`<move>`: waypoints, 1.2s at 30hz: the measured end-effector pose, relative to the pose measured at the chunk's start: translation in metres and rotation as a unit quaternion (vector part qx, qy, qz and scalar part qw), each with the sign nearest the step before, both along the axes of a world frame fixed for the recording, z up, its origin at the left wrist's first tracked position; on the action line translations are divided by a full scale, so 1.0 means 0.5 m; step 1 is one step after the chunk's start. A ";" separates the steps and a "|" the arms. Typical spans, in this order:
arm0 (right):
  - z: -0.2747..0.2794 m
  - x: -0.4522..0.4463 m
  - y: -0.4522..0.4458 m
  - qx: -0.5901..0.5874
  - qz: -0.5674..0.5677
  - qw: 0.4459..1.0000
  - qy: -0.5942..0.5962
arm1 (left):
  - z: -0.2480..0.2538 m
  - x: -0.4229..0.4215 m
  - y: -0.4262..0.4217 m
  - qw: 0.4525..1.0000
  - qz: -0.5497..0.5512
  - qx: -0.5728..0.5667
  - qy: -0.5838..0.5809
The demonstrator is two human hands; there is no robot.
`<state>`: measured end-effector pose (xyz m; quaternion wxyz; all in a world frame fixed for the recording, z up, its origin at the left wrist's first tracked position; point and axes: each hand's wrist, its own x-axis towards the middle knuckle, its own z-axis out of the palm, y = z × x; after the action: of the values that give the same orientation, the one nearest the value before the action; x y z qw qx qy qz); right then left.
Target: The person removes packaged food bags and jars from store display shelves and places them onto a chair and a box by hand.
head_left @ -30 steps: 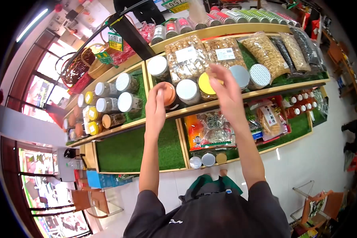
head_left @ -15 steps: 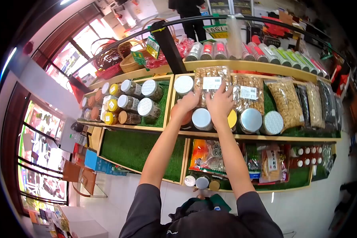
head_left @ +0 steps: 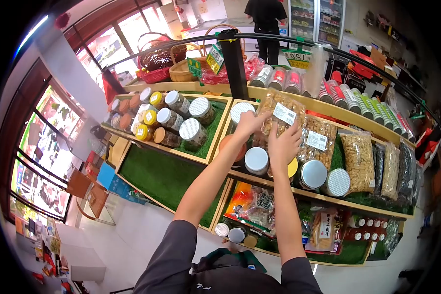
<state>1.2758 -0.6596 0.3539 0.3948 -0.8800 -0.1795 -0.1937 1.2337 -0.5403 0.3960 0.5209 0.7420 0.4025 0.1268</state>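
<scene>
A clear bag of brown pieces with a white label [head_left: 284,113] lies tilted at the back of the upper shelf. My left hand [head_left: 250,124] is closed on its left edge, next to a white-lidded jar [head_left: 242,111]. Fingers spread, my right hand [head_left: 285,145] rests on the bag's lower front. Below the hands stand a white-lidded jar [head_left: 256,160] and a yellow-lidded jar [head_left: 292,167], the latter partly behind my right wrist. An orange lid [head_left: 232,148] shows beside my left forearm. A second labelled bag [head_left: 317,140] lies to the right.
Several lidded jars [head_left: 192,132] fill the left compartment. Larger bags [head_left: 357,159] stand at the right. Tubes [head_left: 293,81] line the back ledge below a black rail [head_left: 181,43]. Packets [head_left: 252,206] lie on the lower shelf. Beyond the stand is a person in dark clothes [head_left: 266,22].
The view has turned and shifted. Both hands have moved from the front jars to the labelled bag. My left hand has closed on its edge, and the bag now sits more tilted.
</scene>
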 end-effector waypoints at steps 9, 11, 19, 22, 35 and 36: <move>0.052 -0.019 -0.041 0.295 0.145 0.942 0.064 | 0.095 -0.011 -0.057 0.964 0.011 0.168 -0.207; 0.063 -0.027 -0.054 0.390 0.181 0.900 0.069 | 0.137 -0.048 -0.084 0.954 -0.012 0.155 -0.256; 0.152 -0.138 -0.168 0.526 0.418 0.690 0.270 | 0.151 -0.371 -0.148 0.894 -0.141 -0.003 -0.425; 0.159 -0.270 -0.204 0.447 0.394 0.723 0.350 | 0.083 -0.510 -0.157 0.883 -0.112 -0.090 -0.448; -0.137 -0.803 -0.041 0.144 0.382 0.740 0.534 | -0.351 -1.065 -0.178 0.879 0.247 -0.276 -0.301; -0.153 -0.829 -0.013 0.138 0.415 0.715 0.545 | -0.364 -1.096 -0.171 0.850 0.280 -0.314 -0.315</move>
<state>0.8615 -0.6661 0.2772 0.5824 -0.6057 -0.2521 0.4800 0.6857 -0.6258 0.2140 0.7678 0.3147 0.4255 0.3611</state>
